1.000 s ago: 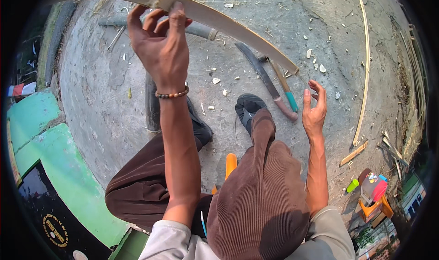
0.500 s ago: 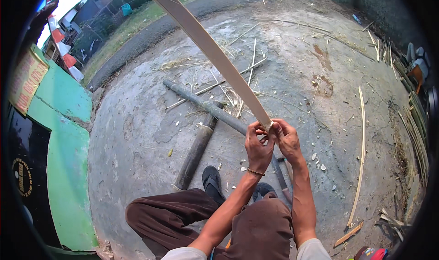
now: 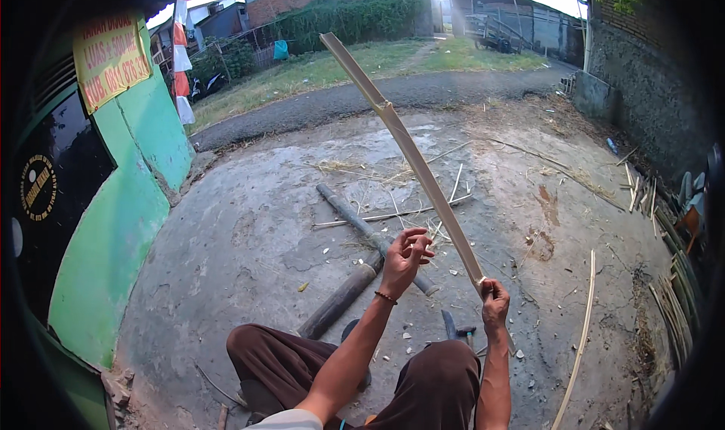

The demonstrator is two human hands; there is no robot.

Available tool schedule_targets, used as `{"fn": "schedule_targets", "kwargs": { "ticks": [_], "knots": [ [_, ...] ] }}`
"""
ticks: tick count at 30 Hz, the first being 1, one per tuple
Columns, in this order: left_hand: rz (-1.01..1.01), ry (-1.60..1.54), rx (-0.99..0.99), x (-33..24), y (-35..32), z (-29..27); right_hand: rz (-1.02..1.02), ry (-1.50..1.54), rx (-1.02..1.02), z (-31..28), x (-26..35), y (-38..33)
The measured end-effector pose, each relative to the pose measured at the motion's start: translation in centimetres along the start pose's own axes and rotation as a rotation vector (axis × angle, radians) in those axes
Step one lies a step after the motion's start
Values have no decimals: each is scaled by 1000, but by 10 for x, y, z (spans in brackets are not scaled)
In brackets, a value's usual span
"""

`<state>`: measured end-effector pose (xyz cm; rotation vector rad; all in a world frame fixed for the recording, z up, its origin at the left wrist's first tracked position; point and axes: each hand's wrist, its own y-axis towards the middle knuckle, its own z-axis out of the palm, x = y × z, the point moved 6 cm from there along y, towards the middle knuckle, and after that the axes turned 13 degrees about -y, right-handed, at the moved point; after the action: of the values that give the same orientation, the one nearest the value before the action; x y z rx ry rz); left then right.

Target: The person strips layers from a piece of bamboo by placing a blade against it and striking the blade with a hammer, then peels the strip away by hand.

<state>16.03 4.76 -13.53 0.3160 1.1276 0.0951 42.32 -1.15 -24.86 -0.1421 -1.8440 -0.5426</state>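
Observation:
A long split bamboo strip [image 3: 432, 184] slants up and away from my right hand [image 3: 495, 303], which is closed round its lower end. A joint crosses the strip in its upper part, and its hollow inner side shows. My left hand [image 3: 408, 260] is off the strip, a little to its left, with fingers loosely curled but apart and nothing in them. A beaded bracelet circles the left wrist. Below the hands, a dark bamboo pole [image 3: 355, 222] lies across a thicker pole [image 3: 341, 300] on the concrete. By my right knee, a dark blade-like tool [image 3: 450, 326] lies partly hidden.
Thin bamboo slivers [image 3: 393, 217] and pale chips litter the ground ahead. A long pale strip [image 3: 581, 332] lies to the right, with stacked bamboo lengths [image 3: 671, 317] by the wall. A green wall [image 3: 106, 226] stands at left. An asphalt path [image 3: 362, 101] crosses beyond the concrete.
My left hand has let go of the strip and moved left. My right hand has shifted right and lower in view with the strip. The view has tilted up.

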Motion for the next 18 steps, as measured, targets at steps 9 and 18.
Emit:
{"fn": "schedule_targets", "kwargs": {
  "ticks": [9, 18],
  "knots": [
    [171, 85, -182, -110, 64, -22, -30, 14, 200, 35, -17, 28],
    [554, 998, -313, -146, 68, 29, -71, -367, 335, 88, -39, 67]
  ]
}}
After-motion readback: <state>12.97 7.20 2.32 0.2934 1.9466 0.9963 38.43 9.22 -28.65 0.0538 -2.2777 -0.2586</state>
